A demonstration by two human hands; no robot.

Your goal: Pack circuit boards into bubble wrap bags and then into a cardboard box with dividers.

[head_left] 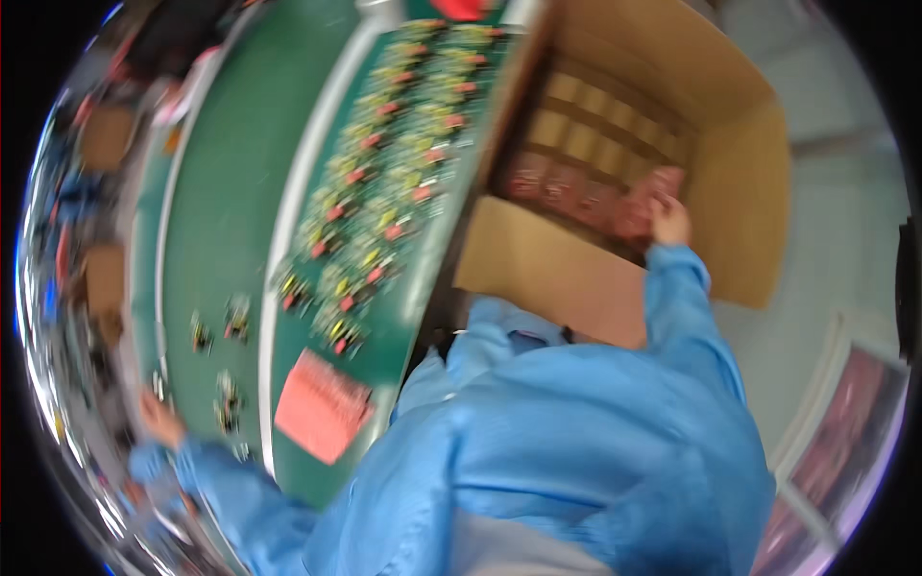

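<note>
On the right, my right hand (670,221) is inside an open cardboard box (738,216), its fingers closed on a pinkish-red translucent packet (636,213). Beside that packet, a row of similar red packets (557,187) lies along the box's near side. Behind them are several tan blocks (579,139) set between dividers. My left hand (161,420) reaches to the far left edge of the green conveyor belt (230,182). Motion blurs its fingers, and I cannot make out whether it holds the small shiny thing by the fingertips.
Two long rows of small clear bagged parts (370,192) with red and yellow bits lie on the green side strip. A stack of pink sheets (324,406) sits at their near end. Several loose bagged parts (228,401) rest on the belt. Brown cartons (104,278) stand beyond it.
</note>
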